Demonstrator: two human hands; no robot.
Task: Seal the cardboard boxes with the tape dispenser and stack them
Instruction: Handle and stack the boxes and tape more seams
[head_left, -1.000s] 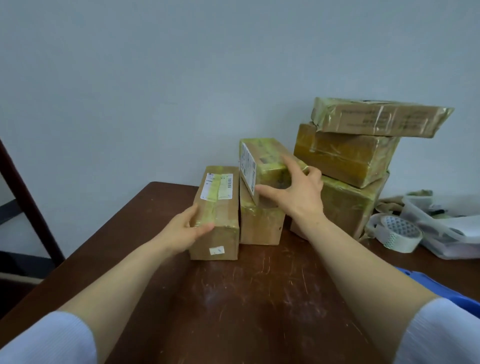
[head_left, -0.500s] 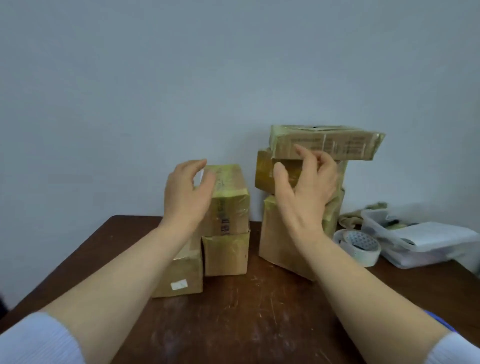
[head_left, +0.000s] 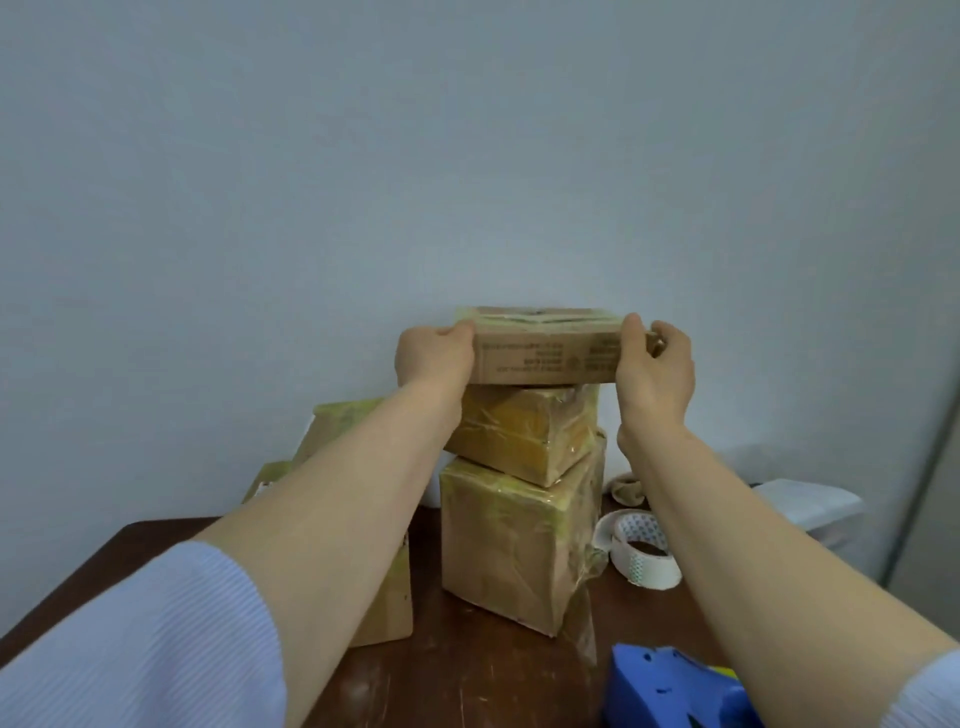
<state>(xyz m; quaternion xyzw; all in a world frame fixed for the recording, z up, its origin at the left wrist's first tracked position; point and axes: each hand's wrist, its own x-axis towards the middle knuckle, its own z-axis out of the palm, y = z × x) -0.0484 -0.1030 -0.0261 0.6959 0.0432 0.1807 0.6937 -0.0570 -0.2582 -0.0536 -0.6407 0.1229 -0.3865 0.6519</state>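
Note:
A flat taped cardboard box (head_left: 540, 349) tops a stack on the brown table (head_left: 467, 686). My left hand (head_left: 435, 356) grips its left end and my right hand (head_left: 655, 366) grips its right end. Under it sits a tilted orange-brown box (head_left: 519, 434), and below that a large taped box (head_left: 514, 540). More taped boxes (head_left: 387, 608) stand to the left, mostly hidden behind my left forearm. The blue tape dispenser (head_left: 675, 691) lies at the table's front right.
A white tape roll (head_left: 641, 553) lies right of the stack. Behind it are a crumpled brown wad (head_left: 628, 488) and a clear plastic bin (head_left: 810, 512). The wall stands directly behind the boxes.
Both hands left the left-hand boxes, rose to the stack and closed on the ends of the top flat box. The view shifted right and closer.

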